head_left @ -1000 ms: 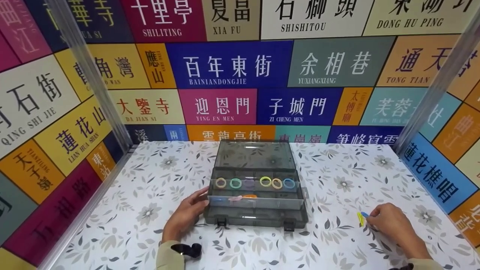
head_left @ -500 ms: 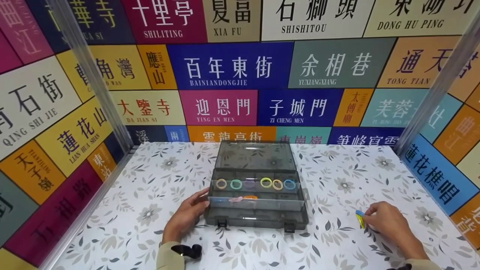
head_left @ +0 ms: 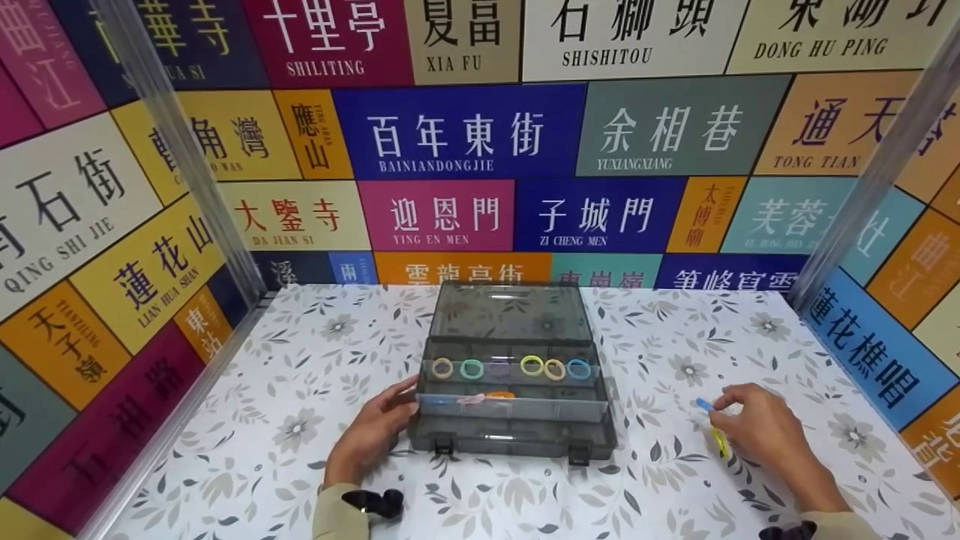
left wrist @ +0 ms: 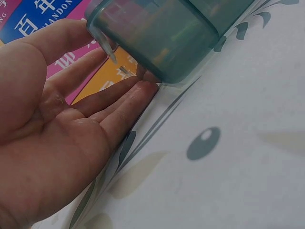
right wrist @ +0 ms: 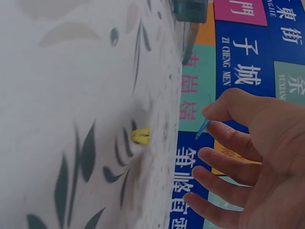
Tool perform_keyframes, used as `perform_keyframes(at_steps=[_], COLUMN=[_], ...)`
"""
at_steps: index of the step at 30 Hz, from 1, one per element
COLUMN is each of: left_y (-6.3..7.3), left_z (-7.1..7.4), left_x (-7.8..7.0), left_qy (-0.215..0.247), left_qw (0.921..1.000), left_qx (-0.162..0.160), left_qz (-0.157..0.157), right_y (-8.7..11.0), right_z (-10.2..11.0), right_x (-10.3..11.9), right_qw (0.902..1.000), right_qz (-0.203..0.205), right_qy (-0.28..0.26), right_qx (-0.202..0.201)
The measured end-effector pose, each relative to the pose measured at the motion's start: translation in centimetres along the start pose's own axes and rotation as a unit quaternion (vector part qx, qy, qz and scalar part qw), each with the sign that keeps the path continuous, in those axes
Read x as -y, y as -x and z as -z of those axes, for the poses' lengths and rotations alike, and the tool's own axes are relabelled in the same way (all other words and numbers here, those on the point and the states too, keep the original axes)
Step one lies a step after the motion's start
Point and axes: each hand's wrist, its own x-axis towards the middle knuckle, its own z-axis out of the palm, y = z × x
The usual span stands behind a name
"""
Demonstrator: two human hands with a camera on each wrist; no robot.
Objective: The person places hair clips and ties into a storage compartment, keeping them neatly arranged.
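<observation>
My right hand (head_left: 765, 431) pinches a small blue hair clip (head_left: 704, 404) between thumb and index finger, raised over the table. In the right wrist view the blue clip appears thin and edge-on, and the other fingers are spread apart. A yellow hair clip (head_left: 720, 442) lies on the table just below that hand. My left hand (head_left: 373, 430) rests beside a smoky see-through storage box (head_left: 517, 442), its fairly straight fingers touching the left side. In the box, a row of coloured hair ties (head_left: 532, 365) stands behind a compartment with an orange clip (head_left: 499, 395) and a pink clip (head_left: 472, 399).
The box's lid (head_left: 514, 311) is tipped back behind it, and two latches (head_left: 578, 454) stick out in front. The white floral tabletop (head_left: 300, 367) meets printed wall panels (head_left: 457, 129) at the back, with clear posts (head_left: 877, 150) at the corners.
My right hand has lifted the blue clip away from the yellow one, up and slightly left. The yellow clip stays on the table. My left hand has not moved.
</observation>
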Motion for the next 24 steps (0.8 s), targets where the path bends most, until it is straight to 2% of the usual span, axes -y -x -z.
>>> perform_keyframes(at_steps=[5, 9, 17, 24], left_y=[0.0, 0.0, 0.1, -0.1], left_z=[0.1, 0.0, 0.2, 0.1], left_x=[0.2, 0.1, 0.3, 0.1], left_qy=[0.011, -0.002, -0.024, -0.012], left_qw=[0.9998, 1.0000, 0.9997, 0.9999], left_qx=[0.016, 0.008, -0.003, 0.001], left_qz=[-0.008, -0.004, -0.008, 0.001], right_y=[0.2, 0.4, 0.4, 0.0], right_z=[0.0, 0.0, 0.0, -0.2], right_x=[1.9, 3.5, 7.2, 10.7], right_qw=[0.9997, 0.9982, 0.9886, 0.9798], right_qz=[0.021, 0.051, 0.127, 0.168], right_qy=[-0.001, -0.014, -0.031, -0.042], right_qx=[-0.012, -0.028, -0.075, -0.101])
